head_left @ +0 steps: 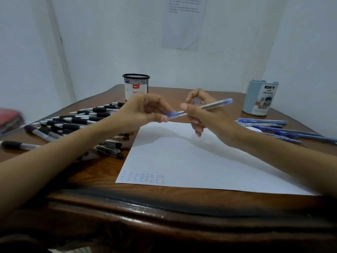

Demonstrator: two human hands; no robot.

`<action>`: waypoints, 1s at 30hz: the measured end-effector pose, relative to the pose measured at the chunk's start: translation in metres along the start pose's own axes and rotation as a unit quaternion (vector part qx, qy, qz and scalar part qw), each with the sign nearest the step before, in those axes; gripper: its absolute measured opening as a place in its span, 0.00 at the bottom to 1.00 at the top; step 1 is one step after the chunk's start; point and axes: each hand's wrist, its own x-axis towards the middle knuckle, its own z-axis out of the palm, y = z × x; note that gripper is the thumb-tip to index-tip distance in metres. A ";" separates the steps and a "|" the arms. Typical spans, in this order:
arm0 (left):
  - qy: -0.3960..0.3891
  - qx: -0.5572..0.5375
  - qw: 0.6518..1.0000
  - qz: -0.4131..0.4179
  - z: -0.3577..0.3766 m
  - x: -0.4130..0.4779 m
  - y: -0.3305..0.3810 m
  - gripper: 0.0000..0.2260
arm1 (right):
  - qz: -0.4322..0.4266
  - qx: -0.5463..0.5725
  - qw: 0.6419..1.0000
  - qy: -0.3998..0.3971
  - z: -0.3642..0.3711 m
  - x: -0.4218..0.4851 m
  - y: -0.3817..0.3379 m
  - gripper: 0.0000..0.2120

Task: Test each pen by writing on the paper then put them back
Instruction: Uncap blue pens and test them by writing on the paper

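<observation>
A blue pen [209, 106] with a clear barrel is held level above the far edge of the white paper [191, 161]. My right hand [206, 115] grips its barrel. My left hand [145, 110] pinches the blue cap end at the left. Small blue marks [144, 178] run along the paper's near left corner. Several black pens [76, 123] lie in a pile on the left of the table. Several blue pens [273, 126] lie on the right.
A black mesh pen cup [136, 86] stands at the back middle of the wooden table [164, 207]. A pale blue desk organizer [260, 97] stands at the back right. Something red [9, 117] lies at the far left edge.
</observation>
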 end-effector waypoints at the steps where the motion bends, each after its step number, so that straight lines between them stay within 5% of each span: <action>1: 0.004 0.019 1.000 0.005 0.000 0.001 -0.003 0.10 | 0.002 0.006 1.000 0.027 -0.005 0.003 -0.001 0.09; 4: -0.046 0.172 0.983 -0.033 -0.002 -0.001 -0.013 0.18 | 0.014 0.018 0.992 0.125 -0.040 0.016 0.000 0.10; 7: -0.145 0.315 0.937 -0.039 -0.006 -0.004 -0.018 0.16 | 0.021 -0.156 0.972 0.173 -0.090 0.033 0.014 0.06; 11: -0.157 0.304 0.938 -0.052 -0.007 -0.002 -0.015 0.15 | 0.119 -0.474 0.869 0.080 -0.139 0.057 0.059 0.13; 14: -0.162 0.303 0.938 -0.053 -0.008 -0.001 -0.017 0.15 | 0.213 -0.513 0.832 -0.003 -0.147 0.071 0.082 0.21; 18: -0.165 0.310 0.935 -0.045 -0.008 0.002 -0.017 0.15 | 0.222 -0.553 0.802 -0.042 -0.151 0.085 0.088 0.20; 25: -0.170 0.311 0.934 -0.047 -0.008 0.003 -0.017 0.15 | 0.212 -0.552 0.803 -0.070 -0.141 0.084 0.082 0.22; 30: -0.176 0.316 0.931 -0.045 -0.008 0.002 -0.018 0.15 | 0.154 -0.524 0.833 -0.093 -0.146 0.070 0.036 0.09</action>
